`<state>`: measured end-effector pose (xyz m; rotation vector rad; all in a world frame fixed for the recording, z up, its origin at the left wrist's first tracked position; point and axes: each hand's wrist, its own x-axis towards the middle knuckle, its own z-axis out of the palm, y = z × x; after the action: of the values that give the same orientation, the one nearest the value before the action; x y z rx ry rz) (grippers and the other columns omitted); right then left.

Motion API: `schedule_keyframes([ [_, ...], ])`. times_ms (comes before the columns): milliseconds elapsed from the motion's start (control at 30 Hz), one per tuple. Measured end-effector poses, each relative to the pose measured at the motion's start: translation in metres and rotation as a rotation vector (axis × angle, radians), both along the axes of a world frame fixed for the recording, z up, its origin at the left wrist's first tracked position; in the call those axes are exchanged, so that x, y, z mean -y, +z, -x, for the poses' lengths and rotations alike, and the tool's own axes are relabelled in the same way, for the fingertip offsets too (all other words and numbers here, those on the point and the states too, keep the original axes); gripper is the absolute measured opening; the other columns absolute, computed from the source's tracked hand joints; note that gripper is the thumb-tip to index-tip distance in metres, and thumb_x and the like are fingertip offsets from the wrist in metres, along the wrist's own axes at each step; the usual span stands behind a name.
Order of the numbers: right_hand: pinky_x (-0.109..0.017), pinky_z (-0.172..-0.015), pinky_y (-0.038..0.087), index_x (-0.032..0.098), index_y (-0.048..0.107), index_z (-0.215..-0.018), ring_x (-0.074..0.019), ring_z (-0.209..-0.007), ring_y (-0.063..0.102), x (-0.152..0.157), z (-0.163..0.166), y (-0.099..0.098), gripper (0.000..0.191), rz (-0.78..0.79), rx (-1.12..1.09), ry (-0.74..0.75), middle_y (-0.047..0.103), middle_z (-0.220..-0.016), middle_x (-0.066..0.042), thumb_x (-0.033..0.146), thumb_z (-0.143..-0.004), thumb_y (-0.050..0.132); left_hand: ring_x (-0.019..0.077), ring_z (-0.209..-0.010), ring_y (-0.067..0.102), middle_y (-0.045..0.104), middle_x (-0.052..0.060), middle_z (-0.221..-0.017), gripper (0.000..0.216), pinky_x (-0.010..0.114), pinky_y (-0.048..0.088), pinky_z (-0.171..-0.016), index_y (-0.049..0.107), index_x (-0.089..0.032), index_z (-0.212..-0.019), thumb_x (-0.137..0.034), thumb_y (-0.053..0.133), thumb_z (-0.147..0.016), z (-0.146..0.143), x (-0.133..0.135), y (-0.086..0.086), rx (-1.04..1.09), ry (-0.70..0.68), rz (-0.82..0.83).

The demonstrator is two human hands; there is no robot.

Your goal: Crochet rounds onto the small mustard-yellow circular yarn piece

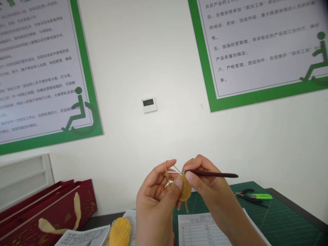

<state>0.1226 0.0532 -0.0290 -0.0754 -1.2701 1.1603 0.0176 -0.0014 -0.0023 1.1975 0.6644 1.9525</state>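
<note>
My left hand (160, 188) pinches a small round piece of mustard-yellow crochet work (186, 191) between thumb and fingers. A strand of yarn (166, 169) loops over its raised index finger. Closed around the dark handle of a crochet hook (212, 174) is my right hand (202, 176). The hook's thin metal shaft points left, across the top of the crochet piece and toward the left fingers. A short yarn tail hangs below the piece. Whether the hook tip has caught the yarn is too small to tell.
A yellow yarn ball (120, 232) and printed sheets (200, 229) lie below my hands. Pliers (249, 197) and a bright green-handled tool (261, 196) rest on the green cutting mat (287, 222). Dark red gift bags (84, 198) stand at left. A thermostat (149, 105) hangs on the wall.
</note>
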Motion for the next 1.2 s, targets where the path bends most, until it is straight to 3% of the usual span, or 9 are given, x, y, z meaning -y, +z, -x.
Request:
schedule_keyframes([
  [200,-0.020,-0.082,0.052,0.027,0.070,-0.093,-0.0103,-0.092,0.064,0.001,0.006,-0.002,0.008,-0.050,-0.093,-0.060,0.068,-0.096,0.002,0.035,-0.093,0.071,0.0087,-0.058,0.052,0.067,0.005,-0.078,0.033,0.015,0.039,-0.046,0.080,-0.017,-0.103,-0.017,0.086,-0.070,0.003,-0.001,-0.001,-0.013,-0.026,0.029],
  [467,-0.021,-0.073,0.050,0.026,0.069,-0.091,-0.0108,-0.080,0.064,0.000,0.011,-0.007,0.014,0.001,-0.195,-0.114,0.069,-0.086,0.002,0.040,-0.092,0.070,0.0098,-0.063,0.054,0.065,0.004,-0.079,0.035,0.015,0.036,-0.048,0.081,-0.019,-0.105,-0.020,0.087,-0.070,0.004,-0.001,-0.001,-0.021,-0.047,0.051],
  [733,-0.026,-0.071,0.048,0.026,0.062,-0.090,-0.0137,-0.074,0.062,0.002,0.008,-0.001,0.017,0.030,-0.248,-0.056,0.073,-0.080,0.001,0.041,-0.093,0.068,0.0096,-0.063,0.053,0.065,0.004,-0.079,0.032,0.016,0.037,-0.050,0.081,-0.019,-0.102,-0.019,0.086,-0.071,0.006,-0.001,-0.001,-0.055,-0.056,0.059],
  [1000,-0.026,-0.074,0.050,0.026,0.059,-0.094,-0.0131,-0.074,0.063,-0.003,-0.004,-0.002,0.015,-0.151,-0.172,-0.131,0.074,-0.079,0.002,0.041,-0.099,0.059,0.0097,-0.061,0.051,0.064,0.005,-0.078,0.034,0.017,0.033,-0.048,0.081,-0.018,-0.102,-0.022,0.088,-0.069,0.008,-0.002,0.000,-0.060,-0.075,0.079],
  [1200,-0.030,-0.074,0.054,0.028,0.060,-0.100,-0.0148,-0.080,0.068,0.001,-0.011,-0.001,0.009,-0.311,-0.073,-0.368,0.073,-0.087,0.000,0.029,-0.103,0.052,0.0095,-0.062,0.052,0.066,0.006,-0.079,0.031,0.017,0.036,-0.050,0.082,-0.019,-0.102,-0.021,0.087,-0.072,0.007,-0.001,-0.001,-0.067,-0.047,0.071],
])
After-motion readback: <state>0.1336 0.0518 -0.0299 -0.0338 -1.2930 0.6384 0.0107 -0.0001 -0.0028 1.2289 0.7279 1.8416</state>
